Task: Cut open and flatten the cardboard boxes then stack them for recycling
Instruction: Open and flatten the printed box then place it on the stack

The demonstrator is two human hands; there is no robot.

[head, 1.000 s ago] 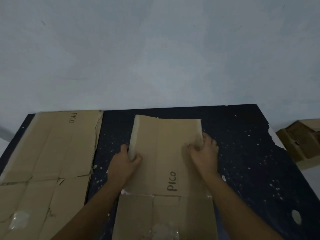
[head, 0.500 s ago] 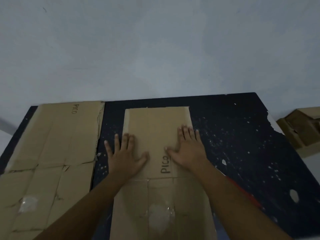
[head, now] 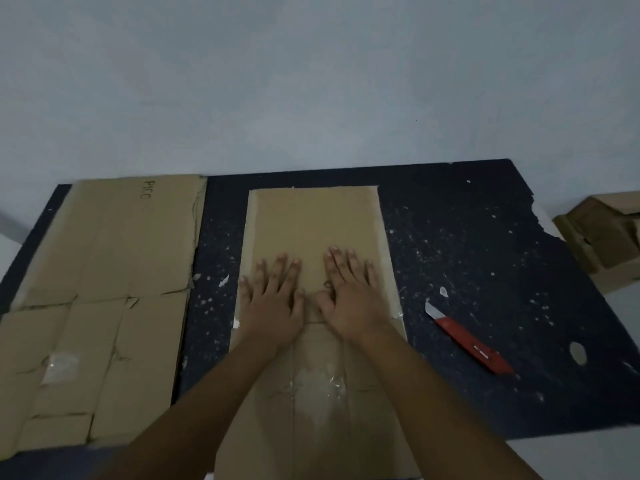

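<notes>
Where a second before the far panel had been curled up in both grips, the left hand (head: 273, 303) and right hand (head: 349, 299) now pressed, fingers spread, on the flattened box (head: 311, 220) mid-table, seemingly ready for stacking on the flat cardboard (head: 104, 271) alongside.

My count of what lies here

Two flattened cardboard sheets, one under my palms (head: 313, 237) and one at the left (head: 104, 271); one unflattened box (head: 602, 237); one red utility knife (head: 467, 341); my two hands, left (head: 273, 299) and right (head: 349, 296).
</notes>
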